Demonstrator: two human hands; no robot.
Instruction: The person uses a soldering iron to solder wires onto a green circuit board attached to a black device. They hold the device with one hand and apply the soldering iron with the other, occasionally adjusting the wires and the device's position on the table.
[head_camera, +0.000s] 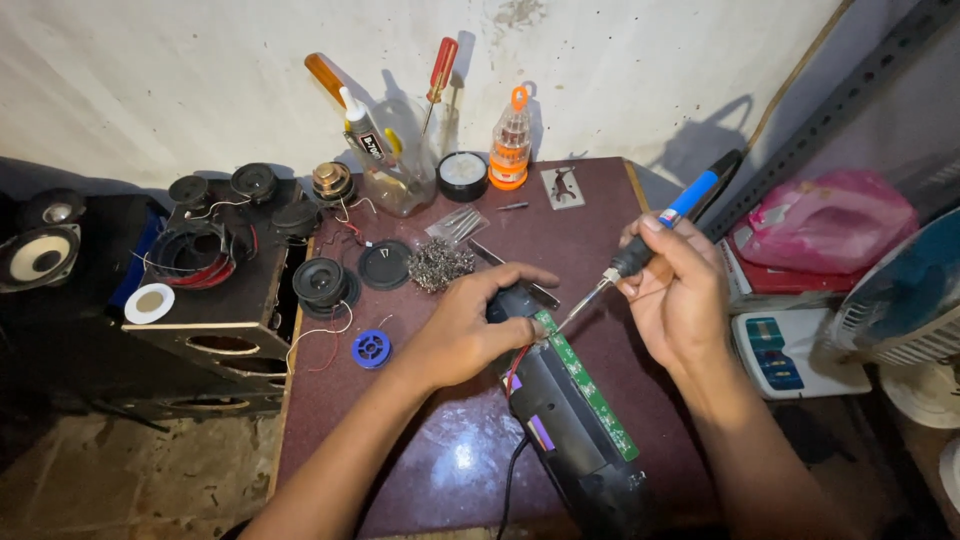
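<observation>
Touching soldering iron (668, 222) tip to narrow green board (590, 388).

Two bare hands show at centre frame, the left hand (462, 335) and the right hand (678, 290). One blue-handled soldering iron (668, 225), one long green circuit board (590, 388) and one black plastic device (575, 440) lie there. Upper centre: two screwdrivers, amber-handled (325, 75) and red-handled (441, 68). One small blue solder spool (371, 349) sits left of centre.

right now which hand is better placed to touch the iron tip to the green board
Right hand: it grips the soldering iron, tip already at the green circuit board. Left hand is busy steadying the black device.
</observation>
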